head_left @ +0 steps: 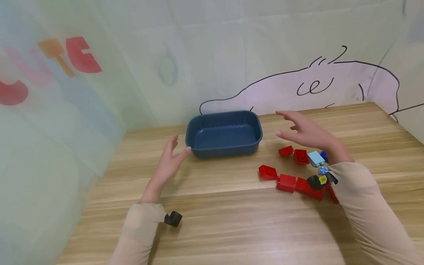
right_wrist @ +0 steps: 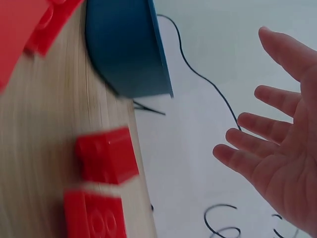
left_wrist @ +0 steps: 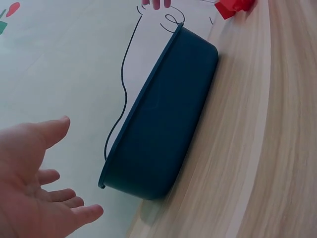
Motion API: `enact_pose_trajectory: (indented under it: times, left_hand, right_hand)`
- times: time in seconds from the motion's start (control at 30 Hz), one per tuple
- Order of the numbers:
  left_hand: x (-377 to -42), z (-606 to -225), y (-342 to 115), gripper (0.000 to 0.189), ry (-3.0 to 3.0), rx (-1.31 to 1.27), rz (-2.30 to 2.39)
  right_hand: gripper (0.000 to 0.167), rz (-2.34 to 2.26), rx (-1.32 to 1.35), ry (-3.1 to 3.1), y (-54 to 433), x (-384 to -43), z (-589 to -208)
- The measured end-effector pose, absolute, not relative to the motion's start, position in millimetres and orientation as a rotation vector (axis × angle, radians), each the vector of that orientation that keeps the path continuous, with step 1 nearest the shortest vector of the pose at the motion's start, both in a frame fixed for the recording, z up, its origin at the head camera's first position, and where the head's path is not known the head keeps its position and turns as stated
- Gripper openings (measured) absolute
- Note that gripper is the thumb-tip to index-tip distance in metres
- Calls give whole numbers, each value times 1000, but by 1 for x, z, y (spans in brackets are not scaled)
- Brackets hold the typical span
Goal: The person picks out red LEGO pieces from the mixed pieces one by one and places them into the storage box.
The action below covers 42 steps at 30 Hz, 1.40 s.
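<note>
A dark blue rectangular bin (head_left: 223, 151) with nothing inside sits near the back of the wooden table. Just off its left end is my left hand (head_left: 169, 162), fingers extended and palm turned toward the bin; the thumb tip overlaps the rim in the head view. My right hand (head_left: 306, 130) hovers to the right of the bin, thumb and fingers spread apart, holding nothing. Under and in front of that hand lie red toy bricks (head_left: 286, 183), a light blue brick (head_left: 316, 158) and a dark blue brick (head_left: 324, 156). The left wrist view shows the bin's outer wall (left_wrist: 153, 114) beyond the spread left fingers.
A small blue brick (head_left: 323, 170) lies by the right sleeve (head_left: 361, 191), which hides part of the brick group. Black camera mounts (head_left: 173, 219) are on both wrists. A printed cloth (head_left: 159, 66) hangs behind and to the left of the wooden table (head_left: 212, 221).
</note>
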State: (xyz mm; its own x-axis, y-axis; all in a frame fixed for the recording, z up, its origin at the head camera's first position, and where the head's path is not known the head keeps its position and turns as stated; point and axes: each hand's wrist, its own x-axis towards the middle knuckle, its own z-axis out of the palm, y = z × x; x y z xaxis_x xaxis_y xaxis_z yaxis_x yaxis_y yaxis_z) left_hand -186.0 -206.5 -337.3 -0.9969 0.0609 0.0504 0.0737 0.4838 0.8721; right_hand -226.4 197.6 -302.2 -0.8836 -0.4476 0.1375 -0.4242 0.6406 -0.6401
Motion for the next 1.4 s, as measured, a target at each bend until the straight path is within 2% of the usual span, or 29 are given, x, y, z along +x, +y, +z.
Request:
enact_pose_trajectory:
  times: [0.27, 0.53, 0.97, 1.17, 1.4]
  left_hand:
    - [-192, -342, -202, 76, -2620, -72, -1681]
    - [-196, -344, -201, 76, -2628, -43, -1699]
    - [-208, -346, -199, 71, -2523, -21, -1899]
    - [-216, -349, -195, 62, -2334, 25, -2161]
    - [-222, -353, -195, 61, -2270, 56, -2246]
  right_hand:
    - [65, -1370, -659, 2657, 174, -235, -304]
    - [64, -1420, -622, 2629, 159, -243, -309]
    - [55, -1877, -143, 2349, 140, -257, -315]
    - [56, -1884, -58, 2293, 132, -257, -318]
    - [57, -1951, -28, 2217, 124, -261, -326]
